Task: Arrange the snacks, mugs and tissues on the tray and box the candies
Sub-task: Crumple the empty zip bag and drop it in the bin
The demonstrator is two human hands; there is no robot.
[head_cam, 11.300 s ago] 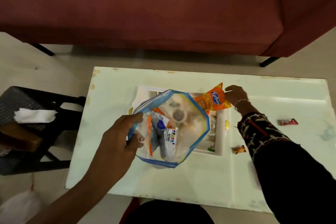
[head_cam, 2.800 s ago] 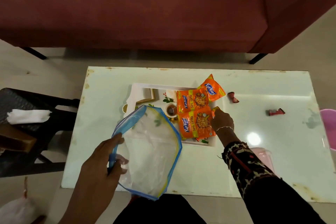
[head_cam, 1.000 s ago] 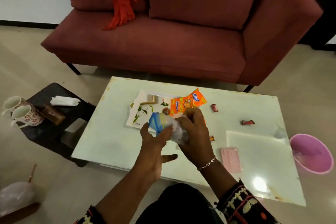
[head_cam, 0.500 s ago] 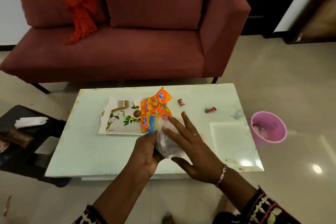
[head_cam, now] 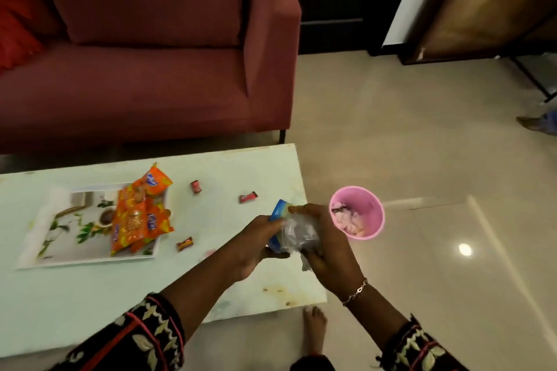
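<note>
You're working right at the right-hand edge of the table, with the pink bin on the open floor just beyond it. Both your hands are closed around the scrunched-up zip bag: left hand gripping the blue-edged side, right hand wrapped over the clear plastic. The snack packets sit piled on the tray off to your left, and three candies lie loose on the tabletop between tray and hands.

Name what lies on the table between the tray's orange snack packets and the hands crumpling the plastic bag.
In the head view, one wrapped candy lies between the snack packets and the left hand.
</note>
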